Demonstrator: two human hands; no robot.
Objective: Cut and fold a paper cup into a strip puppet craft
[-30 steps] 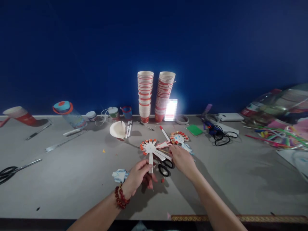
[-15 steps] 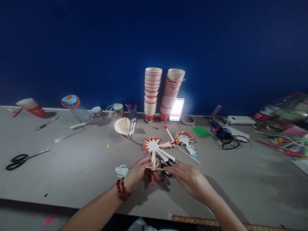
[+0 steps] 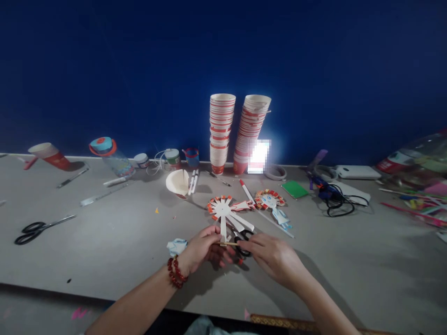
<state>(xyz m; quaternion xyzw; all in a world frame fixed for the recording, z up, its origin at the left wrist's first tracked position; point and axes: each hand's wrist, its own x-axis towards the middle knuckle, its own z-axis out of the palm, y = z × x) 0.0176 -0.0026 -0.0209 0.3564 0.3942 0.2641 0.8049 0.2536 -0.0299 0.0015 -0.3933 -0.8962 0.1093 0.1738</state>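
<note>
A paper cup cut into strips (image 3: pixel 222 210) is spread like a flower, with a white centre and red tips curled up. My left hand (image 3: pixel 200 249), wearing red beads, pinches the end of its longest strip pointing toward me. A thin wooden stick (image 3: pixel 230 244) lies across that strip end; my right hand (image 3: pixel 274 253) pinches the stick's right end. The left thumb is at the stick's other end. Black-handled scissors (image 3: pixel 243 251) lie partly hidden beneath the strips and my right fingers. Beside my left wrist is a blue-edged white paper cutout (image 3: pixel 177 247).
Behind stand two tall stacks of paper cups (image 3: pixel 222 135). A paper doll (image 3: pixel 269 201), a red-capped marker (image 3: pixel 246 191) and a green packet (image 3: pixel 294 189) lie to the right. Another pair of scissors (image 3: pixel 42 228) and a water bottle (image 3: pixel 111 156) are at left. A cut cup (image 3: pixel 177 182) rests mid-table.
The stick's left end no longer sticks out over my left fingers; the left thumb now covers it at the strip's end. The view has shifted slightly.
</note>
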